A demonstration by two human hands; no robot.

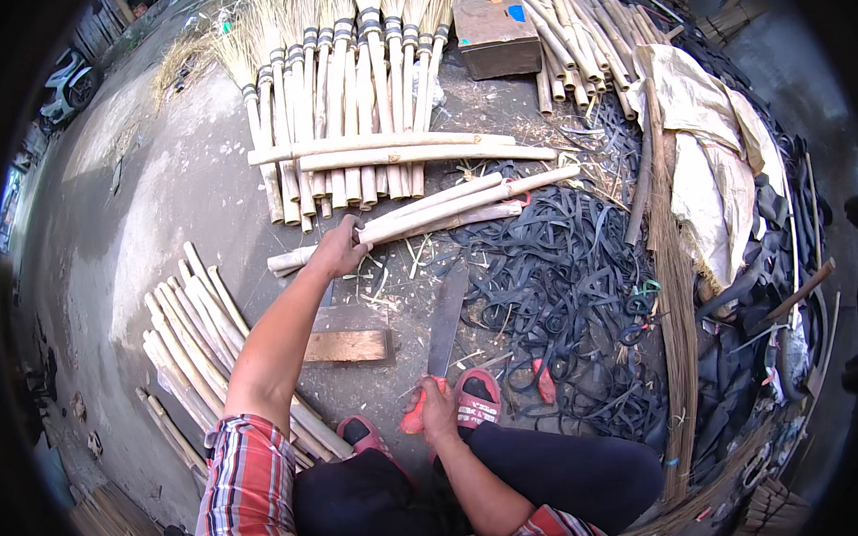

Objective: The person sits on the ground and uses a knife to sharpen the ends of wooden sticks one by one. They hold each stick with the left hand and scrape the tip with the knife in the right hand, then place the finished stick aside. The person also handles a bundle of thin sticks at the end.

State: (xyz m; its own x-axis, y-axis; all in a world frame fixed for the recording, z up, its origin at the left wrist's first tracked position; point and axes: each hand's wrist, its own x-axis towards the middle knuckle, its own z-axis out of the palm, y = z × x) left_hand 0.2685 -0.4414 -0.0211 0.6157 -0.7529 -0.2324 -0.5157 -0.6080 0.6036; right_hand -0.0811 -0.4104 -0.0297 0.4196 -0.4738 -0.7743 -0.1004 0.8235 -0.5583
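Note:
My left hand (339, 247) reaches out and its fingers are closed around the near end of a pale bamboo stick (469, 202). More bamboo sticks lie right beside and under it, their far ends towards the black rubber strips (561, 263). Close to my feet, my right hand (435, 406) grips the red handle of a machete (447, 316). Its broad grey blade points away from me over the ground. Between the two hands sits a wooden block (346, 346), apart from both.
Brooms (359, 95) with pale handles lie in a row at the far side, two sticks (423, 154) across them. A cardboard box (496, 39) stands beside more poles (578, 56). Cut sticks (195, 335) are heaped at left. A white sack (711, 183) and thin brown stalks (677, 343) lie right.

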